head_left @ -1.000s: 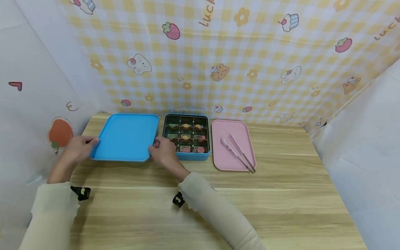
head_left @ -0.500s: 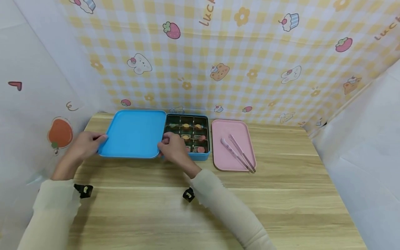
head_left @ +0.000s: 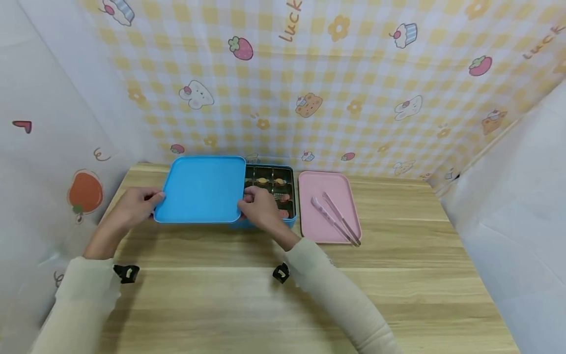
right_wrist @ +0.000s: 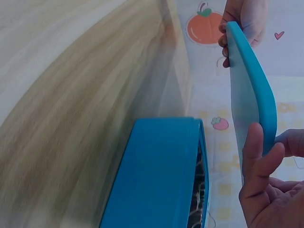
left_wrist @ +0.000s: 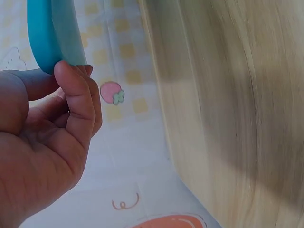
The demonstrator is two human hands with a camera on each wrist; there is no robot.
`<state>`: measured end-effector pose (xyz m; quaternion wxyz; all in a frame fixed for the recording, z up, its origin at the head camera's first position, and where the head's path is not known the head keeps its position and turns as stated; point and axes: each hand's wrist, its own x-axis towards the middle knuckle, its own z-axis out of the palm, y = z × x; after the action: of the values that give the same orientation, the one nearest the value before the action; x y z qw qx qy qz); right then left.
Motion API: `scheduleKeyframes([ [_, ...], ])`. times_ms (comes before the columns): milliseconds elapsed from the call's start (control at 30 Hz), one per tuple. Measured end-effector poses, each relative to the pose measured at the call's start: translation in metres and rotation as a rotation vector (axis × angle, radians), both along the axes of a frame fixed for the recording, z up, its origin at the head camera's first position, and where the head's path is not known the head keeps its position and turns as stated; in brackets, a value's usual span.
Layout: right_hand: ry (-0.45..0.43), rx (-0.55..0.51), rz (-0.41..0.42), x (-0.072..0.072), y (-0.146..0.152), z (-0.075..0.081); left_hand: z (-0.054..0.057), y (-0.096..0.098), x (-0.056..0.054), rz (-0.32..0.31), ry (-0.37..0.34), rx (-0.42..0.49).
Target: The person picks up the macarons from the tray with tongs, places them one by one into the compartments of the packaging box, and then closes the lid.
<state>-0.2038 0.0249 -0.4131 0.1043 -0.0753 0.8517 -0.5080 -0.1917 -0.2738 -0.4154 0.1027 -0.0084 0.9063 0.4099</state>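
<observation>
A flat blue lid (head_left: 201, 189) with a low rim hangs above the table, held between both hands. My left hand (head_left: 134, 206) pinches its left edge near the front corner, thumb on top and fingers below. On the opposite edge, my right hand (head_left: 263, 209) pinches the lid near its front right corner. The blue box (right_wrist: 156, 166) stands on the table to the right, and the lid covers its left part in the head view. Dark compartments in the box hold several small wrapped pieces (head_left: 262, 181), yellow and pink. The right wrist view shows a gap between lid and box.
A pink tray (head_left: 311, 231) lies right of the box, with tongs (head_left: 338, 219) resting across it. A checked cloth (head_left: 283, 98) hangs behind the wooden table (head_left: 247, 305). White sheets stand along both sides.
Both hands have carried the blue lid rightward and upward, from beside the box to partly over it. The box, pink tray and tongs have stayed in place.
</observation>
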Motion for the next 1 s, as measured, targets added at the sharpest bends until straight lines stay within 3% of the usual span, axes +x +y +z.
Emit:
scheduleKeyframes([
  [433, -0.042, 0.028, -0.032, -0.004, 0.026, 0.006, -0.001, 0.024, 0.001, -0.034, 0.059, 0.02],
  [633, -0.02, 0.048, -0.032, -0.006, 0.037, 0.005, 0.001, 0.035, 0.003, -0.044, 0.083, 0.031],
  [1000, -0.016, 0.065, -0.076, -0.006, 0.054, 0.007, 0.001, 0.05, 0.002, -0.016, 0.09, 0.051],
])
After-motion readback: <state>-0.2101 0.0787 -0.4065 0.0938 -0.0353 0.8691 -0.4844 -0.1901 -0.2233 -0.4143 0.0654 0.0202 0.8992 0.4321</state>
